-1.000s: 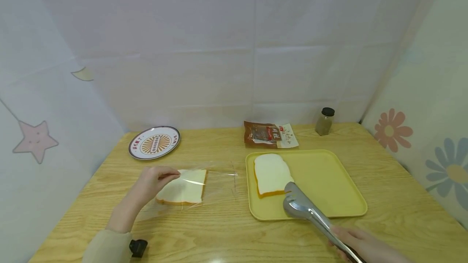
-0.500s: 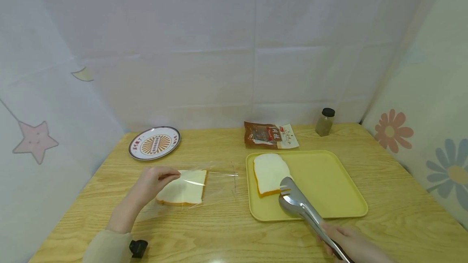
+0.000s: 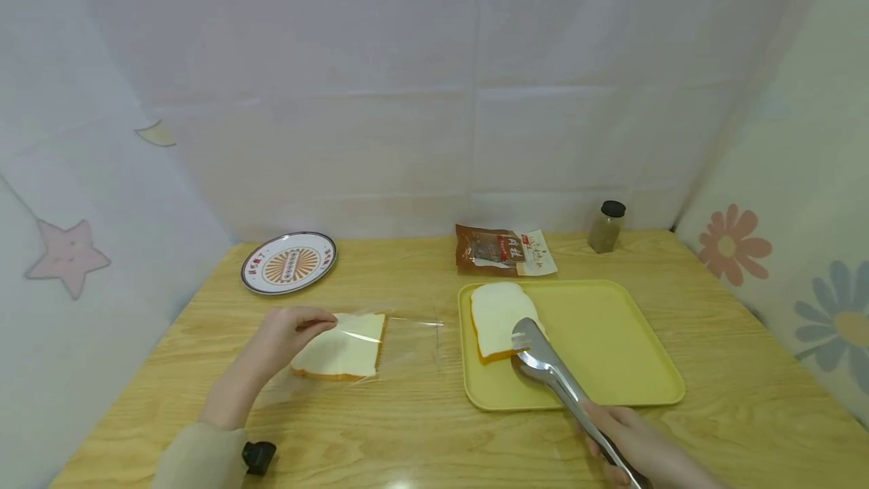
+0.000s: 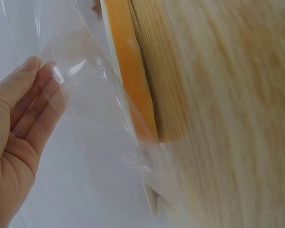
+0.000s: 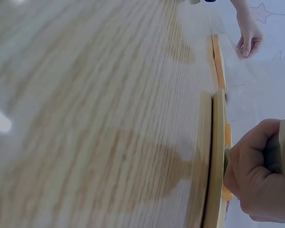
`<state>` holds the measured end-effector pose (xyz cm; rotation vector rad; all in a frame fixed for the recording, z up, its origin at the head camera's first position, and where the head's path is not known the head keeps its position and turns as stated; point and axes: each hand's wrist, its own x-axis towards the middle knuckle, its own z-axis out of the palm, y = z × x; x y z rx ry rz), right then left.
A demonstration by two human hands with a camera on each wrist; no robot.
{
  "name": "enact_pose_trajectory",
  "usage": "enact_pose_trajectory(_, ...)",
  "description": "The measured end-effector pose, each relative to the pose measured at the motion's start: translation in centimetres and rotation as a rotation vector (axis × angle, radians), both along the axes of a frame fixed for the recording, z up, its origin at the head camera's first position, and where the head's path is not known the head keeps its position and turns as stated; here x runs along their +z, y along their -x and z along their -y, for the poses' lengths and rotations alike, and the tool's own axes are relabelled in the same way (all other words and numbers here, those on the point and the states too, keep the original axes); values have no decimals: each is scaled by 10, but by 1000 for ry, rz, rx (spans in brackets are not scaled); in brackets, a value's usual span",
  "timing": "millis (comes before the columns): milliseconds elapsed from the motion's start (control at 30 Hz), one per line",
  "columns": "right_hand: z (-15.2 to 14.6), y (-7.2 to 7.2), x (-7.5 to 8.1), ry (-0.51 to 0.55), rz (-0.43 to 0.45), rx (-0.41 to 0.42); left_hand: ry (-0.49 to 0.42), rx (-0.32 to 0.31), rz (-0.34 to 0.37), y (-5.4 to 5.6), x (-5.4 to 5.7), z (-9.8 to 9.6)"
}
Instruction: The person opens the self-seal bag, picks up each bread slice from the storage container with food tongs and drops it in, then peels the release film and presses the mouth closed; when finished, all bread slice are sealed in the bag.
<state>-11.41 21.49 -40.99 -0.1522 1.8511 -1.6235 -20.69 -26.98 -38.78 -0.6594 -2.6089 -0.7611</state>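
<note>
Between thumb and fingertips, my left hand pinches clear plastic film that lies over a slice of bread on the table. The left wrist view shows the film lifted in front of the orange-crusted slice. My right hand grips metal tongs. One tong tip overlaps the near right corner of a second slice of bread on the yellow tray; the other sits lower, by its edge. Whether the tongs clamp this slice, I cannot tell.
A printed plate stands at the back left. Behind the tray lie a brown and white food packet and a jar with a black lid. A fabric backdrop rises at the table's far edge.
The right hand and tongs have moved left and slightly away from me, so the tong tip now overlaps the tray slice's corner. The left hand and film have stayed put.
</note>
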Motion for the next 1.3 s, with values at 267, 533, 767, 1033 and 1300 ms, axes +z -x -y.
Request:
enact_pose_trajectory(267,15,8,-2,-13,4,-44,-11,-19,-24,0,-7,0)
enact_pose_trajectory(533,29,16,-2,-72,-41,-111,-22,7,8,-3,-9,-1)
enact_pose_trajectory(767,36,23,-1,-70,-84,-134,-24,-12,-6,1,-6,-2)
enact_pose_trajectory(1033,39,32,-2,-46,-55,-139,-26,-37,-42,3,-6,0)
enact_pose_trajectory(1300,38,33,-3,-58,-56,-149,-28,-48,-60,4,-7,0)
